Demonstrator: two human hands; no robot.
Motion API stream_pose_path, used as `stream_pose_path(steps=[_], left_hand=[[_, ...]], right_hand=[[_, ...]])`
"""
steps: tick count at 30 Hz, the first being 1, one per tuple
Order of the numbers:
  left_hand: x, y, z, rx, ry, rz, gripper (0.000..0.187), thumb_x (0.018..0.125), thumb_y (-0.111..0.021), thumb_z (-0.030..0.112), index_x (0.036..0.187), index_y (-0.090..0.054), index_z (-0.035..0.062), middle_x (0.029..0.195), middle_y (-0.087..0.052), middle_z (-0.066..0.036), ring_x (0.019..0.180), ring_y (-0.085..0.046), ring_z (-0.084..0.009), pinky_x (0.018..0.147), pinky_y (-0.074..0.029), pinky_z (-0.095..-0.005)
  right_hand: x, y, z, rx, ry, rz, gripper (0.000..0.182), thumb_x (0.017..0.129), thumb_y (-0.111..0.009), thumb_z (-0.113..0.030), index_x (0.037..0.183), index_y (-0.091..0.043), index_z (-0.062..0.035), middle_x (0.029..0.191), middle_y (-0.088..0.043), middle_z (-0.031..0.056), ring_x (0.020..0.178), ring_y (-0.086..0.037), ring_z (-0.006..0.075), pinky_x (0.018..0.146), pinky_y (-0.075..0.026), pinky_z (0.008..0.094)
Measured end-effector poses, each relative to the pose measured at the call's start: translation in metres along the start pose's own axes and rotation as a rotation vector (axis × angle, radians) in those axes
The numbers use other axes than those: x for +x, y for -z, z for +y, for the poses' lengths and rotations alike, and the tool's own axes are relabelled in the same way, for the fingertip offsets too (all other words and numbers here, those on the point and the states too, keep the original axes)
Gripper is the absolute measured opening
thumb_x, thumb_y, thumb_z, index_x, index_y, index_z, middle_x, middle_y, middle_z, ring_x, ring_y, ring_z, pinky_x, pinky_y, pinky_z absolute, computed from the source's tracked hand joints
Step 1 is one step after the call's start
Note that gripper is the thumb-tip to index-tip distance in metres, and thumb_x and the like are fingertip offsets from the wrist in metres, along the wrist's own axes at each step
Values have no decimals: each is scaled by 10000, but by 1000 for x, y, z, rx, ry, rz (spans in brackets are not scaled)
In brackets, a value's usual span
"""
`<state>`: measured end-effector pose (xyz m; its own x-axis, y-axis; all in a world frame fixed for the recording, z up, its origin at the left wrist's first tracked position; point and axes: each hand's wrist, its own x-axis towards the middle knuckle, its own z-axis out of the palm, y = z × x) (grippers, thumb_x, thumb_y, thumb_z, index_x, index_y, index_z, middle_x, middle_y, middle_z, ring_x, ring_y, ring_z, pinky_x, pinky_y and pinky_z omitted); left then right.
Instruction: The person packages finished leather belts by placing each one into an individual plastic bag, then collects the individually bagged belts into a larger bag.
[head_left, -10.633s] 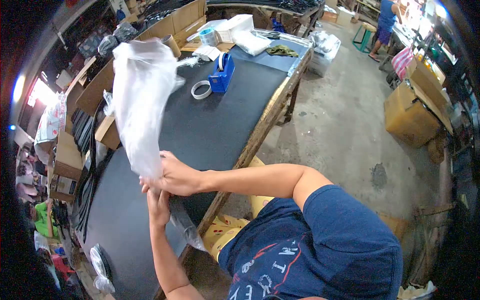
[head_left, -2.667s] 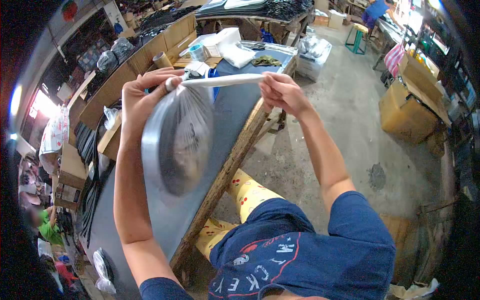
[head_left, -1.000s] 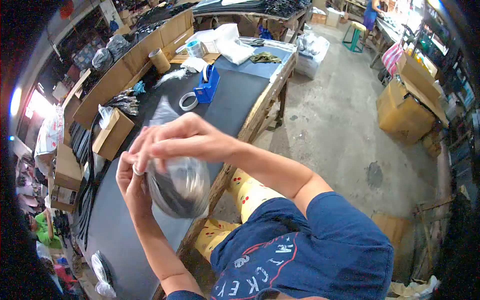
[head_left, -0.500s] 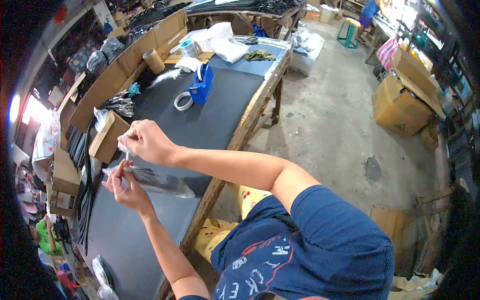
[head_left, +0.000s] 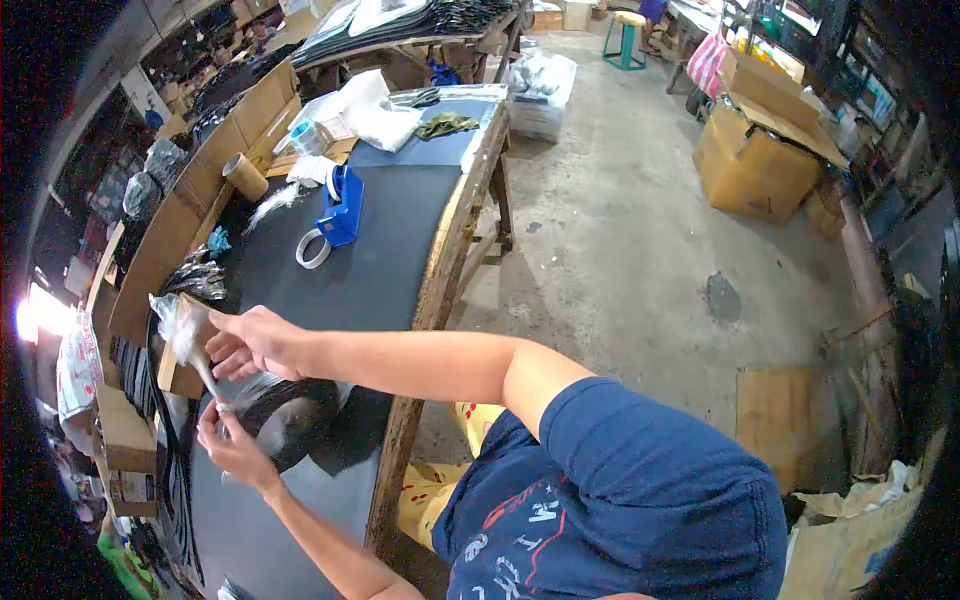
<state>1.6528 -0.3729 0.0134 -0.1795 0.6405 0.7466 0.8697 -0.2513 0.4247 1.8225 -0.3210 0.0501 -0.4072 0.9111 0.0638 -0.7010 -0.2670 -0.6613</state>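
Note:
My left hand (head_left: 235, 450) pinches the twisted neck of a clear plastic bag (head_left: 204, 372). The bag's gathered top flares above the fingers, beside a small cardboard box. Its body, blurred, hangs over the dark tabletop (head_left: 350, 280) with something dark inside. Just right of the flared top is my right hand (head_left: 262, 345), its fingers apart and holding nothing. A blue tape dispenser (head_left: 343, 208) stands farther up the table, and a white tape roll (head_left: 313, 250) lies beside it.
Cardboard boxes (head_left: 125, 430) and black strips line the table's left side. A cardboard tube (head_left: 244, 176), white plastic (head_left: 385, 120) and green cloth (head_left: 446, 124) lie farther up. A large box (head_left: 755, 160) and a green stool (head_left: 625, 42) stand on the floor.
My right hand has let go of the bag's top and opened. The bag's top now fans out above my left hand, and the camera view has shifted, moving the table's far items left and down.

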Motion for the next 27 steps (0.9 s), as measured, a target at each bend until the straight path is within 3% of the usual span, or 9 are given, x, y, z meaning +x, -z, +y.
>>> stream_pose_path(steps=[1, 2, 3, 5, 8, 11, 15, 20, 27], left_hand=[[3, 0, -13, -2, -4, -2, 199, 903, -572, 175, 1018, -634, 24, 843, -618, -93, 833, -549, -191, 710, -453, -314], [6, 0, -25, -175, 113, -49, 217, 904, -573, 180, 1015, -627, 1, 856, -622, -85, 812, -548, -170, 711, -451, -297], [7, 0, -31, -348, 229, -98, 236, 905, -574, 185, 1011, -619, -21, 870, -625, -76, 790, -546, -148, 713, -449, -281], [8, 2, -25, -400, 287, -107, 258, 907, -574, 187, 999, -613, -51, 893, -627, -75, 780, -547, -126, 732, -447, -272], [4, 9, -11, -294, 198, -112, 226, 910, -558, 150, 992, -600, -55, 906, -610, -81, 810, -565, -134, 748, -469, -271], [1, 18, 15, -206, 160, -147, 217, 903, -572, 155, 973, -612, -47, 900, -608, -83, 792, -570, -133, 735, -476, -271], [3, 15, 7, -239, 139, -136, 204, 897, -585, 154, 954, -623, -38, 868, -603, -68, 763, -559, -118, 707, -473, -261], [8, 31, 13, -453, 279, -322, 183, 889, -596, 126, 945, -623, -47, 831, -599, -39, 752, -534, -92, 700, -454, -232], [1, 37, 14, -583, 375, -284, 191, 892, -590, 114, 960, -612, -63, 862, -612, -51, 776, -550, -90, 702, -447, -214]], right_hand=[[-3, -1, 4, -75, 109, 39, 236, 853, -623, -224, 884, -650, 8, 857, -654, 130, 659, -623, 218, 661, -498, 291], [1, 12, 18, -502, 350, -21, 178, 818, -654, -180, 817, -686, -5, 811, -659, 142, 690, -599, 163, 613, -469, 303], [-6, 15, 21, -876, 456, -73, 103, 757, -664, -109, 769, -698, -12, 693, -626, 146, 704, -567, 176, 593, -436, 338], [-15, 17, 50, -997, 796, -51, 93, 717, -664, -82, 770, -683, -8, 698, -579, 144, 759, -536, 235, 610, -422, 354], [-11, 7, 67, -856, 954, 63, 102, 660, -692, -135, 629, -669, -40, 714, -550, 123, 777, -514, 291, 673, -407, 392], [-11, 3, 79, -1109, 1019, 113, 96, 669, -700, -156, 663, -682, -61, 800, -552, 108, 876, -493, 273, 715, -378, 392], [-14, 4, 82, -987, 1010, 104, 80, 677, -697, -146, 700, -682, -71, 802, -562, 76, 885, -487, 259, 741, -348, 397], [-23, 8, 76, -939, 1024, -22, 108, 677, -709, -94, 759, -677, -30, 847, -582, 74, 883, -487, 241, 797, -350, 358], [-25, 0, 79, -922, 1005, -87, 148, 663, -708, -93, 754, -649, 7, 846, -549, 95, 868, -476, 257, 810, -366, 369]])
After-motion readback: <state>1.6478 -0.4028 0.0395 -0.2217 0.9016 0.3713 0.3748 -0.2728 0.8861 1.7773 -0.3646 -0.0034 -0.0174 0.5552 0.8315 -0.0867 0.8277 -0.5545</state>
